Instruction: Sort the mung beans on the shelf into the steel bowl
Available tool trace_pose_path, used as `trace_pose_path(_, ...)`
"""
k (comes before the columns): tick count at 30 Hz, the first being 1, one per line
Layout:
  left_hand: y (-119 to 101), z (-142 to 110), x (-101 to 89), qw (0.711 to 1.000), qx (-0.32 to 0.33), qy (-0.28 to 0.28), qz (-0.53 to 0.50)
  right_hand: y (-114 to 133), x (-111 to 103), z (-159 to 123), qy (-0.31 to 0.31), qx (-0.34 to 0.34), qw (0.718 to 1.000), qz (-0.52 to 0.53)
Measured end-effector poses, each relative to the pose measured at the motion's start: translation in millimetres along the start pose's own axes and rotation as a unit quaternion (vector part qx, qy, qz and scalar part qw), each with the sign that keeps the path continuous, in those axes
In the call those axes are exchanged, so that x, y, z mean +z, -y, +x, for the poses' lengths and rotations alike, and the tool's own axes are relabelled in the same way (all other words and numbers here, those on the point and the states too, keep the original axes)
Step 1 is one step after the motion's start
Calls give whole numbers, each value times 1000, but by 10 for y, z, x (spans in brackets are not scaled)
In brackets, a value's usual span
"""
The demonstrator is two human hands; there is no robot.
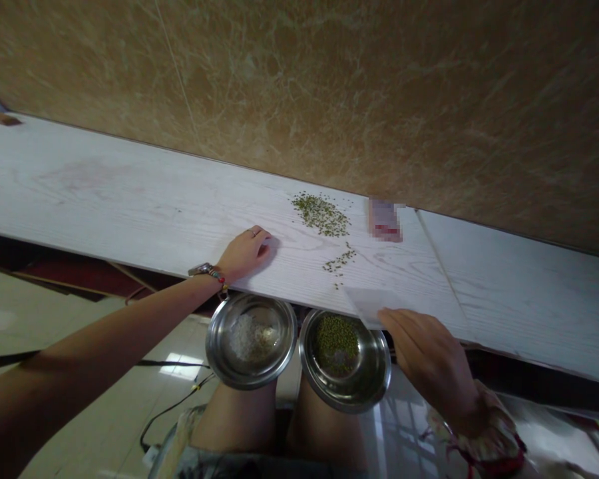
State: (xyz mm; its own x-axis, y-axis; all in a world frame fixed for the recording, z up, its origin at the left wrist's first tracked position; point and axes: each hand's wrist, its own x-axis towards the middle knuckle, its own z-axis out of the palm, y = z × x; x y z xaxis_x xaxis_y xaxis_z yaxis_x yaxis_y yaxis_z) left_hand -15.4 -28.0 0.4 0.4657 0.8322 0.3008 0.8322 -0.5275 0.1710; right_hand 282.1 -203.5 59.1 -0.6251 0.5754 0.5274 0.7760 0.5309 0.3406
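Note:
My left hand (244,253) rests on the white wood-grain board (144,206), its fingers curled in with nothing seen in them. My right hand (432,352) grips a thin white card (371,307) at the board's front edge. Loose green mung beans (322,214) lie in a patch on the board, mixed with pale grains. A thin trail of beans (340,261) runs from there toward the card. Below the edge, a steel bowl (385,366) holds more mung beans. Beside it on the left, another steel bowl (210,346) holds white grains that look like rice.
A brown marbled wall (299,86) rises behind the board. Near it lies a small blurred packet-like item (385,221). A wooden piece (0,118) sits at the far left. My knees (239,419) are under the bowls, and a black cord (170,409) trails over the tiled floor.

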Motion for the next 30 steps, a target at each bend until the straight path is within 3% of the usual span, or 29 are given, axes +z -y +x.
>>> trace_pose_path(10, 6, 5, 8, 1000, -1, 3, 8, 9, 108, 145, 23, 14, 999, -22)
trace_pose_path(18, -4, -2, 1, 1000, -3, -3, 3, 51, -23, 123, 11, -7, 1000, 16)
trace_pose_path(24, -13, 0, -3, 1000, -7, 0, 8, 13, 26, 214, 10, -6, 999, 34)
trace_pose_path(30, -12, 1, -14, 1000, -6, 0, 2, 34, -115, 171, 31, 0, 992, 120)
